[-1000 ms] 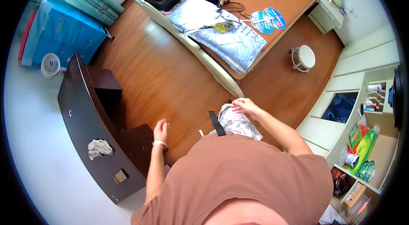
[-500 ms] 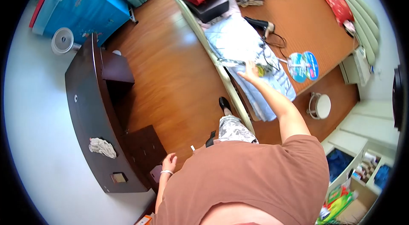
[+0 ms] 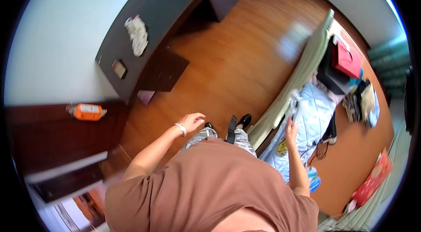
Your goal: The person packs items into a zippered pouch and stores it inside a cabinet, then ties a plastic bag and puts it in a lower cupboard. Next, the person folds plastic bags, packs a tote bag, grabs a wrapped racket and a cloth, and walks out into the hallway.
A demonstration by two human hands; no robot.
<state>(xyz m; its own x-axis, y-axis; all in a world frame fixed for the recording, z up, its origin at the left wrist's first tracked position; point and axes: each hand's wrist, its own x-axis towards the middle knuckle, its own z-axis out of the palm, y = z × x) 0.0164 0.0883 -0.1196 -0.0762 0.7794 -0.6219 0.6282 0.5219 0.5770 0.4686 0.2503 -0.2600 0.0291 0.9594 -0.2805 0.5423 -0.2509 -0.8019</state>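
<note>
My right hand (image 3: 291, 132) is raised over the near edge of the bed, its fingers closed on a crumpled clear plastic wrapper (image 3: 294, 103). Motion blur hides the wrapper's details. Beneath that hand lies a light blue quilt (image 3: 313, 111), with a yellow patch (image 3: 282, 147) beside my wrist. My left hand (image 3: 192, 122), with a white band at the wrist, hangs over the floor in front of my body. Its fingers are stretched out and hold nothing.
The bed's pale green footboard (image 3: 307, 63) runs along my right side. On the bed are a red bag (image 3: 347, 59), a black box (image 3: 335, 71), folded clothes (image 3: 367, 102) and a red pillow (image 3: 372, 181). A dark desk (image 3: 171, 8) bears a white cloth (image 3: 139, 36).
My view has swung left, bringing the desk nearer and a doorway into sight. My right hand has lifted off the quilt with the plastic wrapper. My left hand has come forward.
</note>
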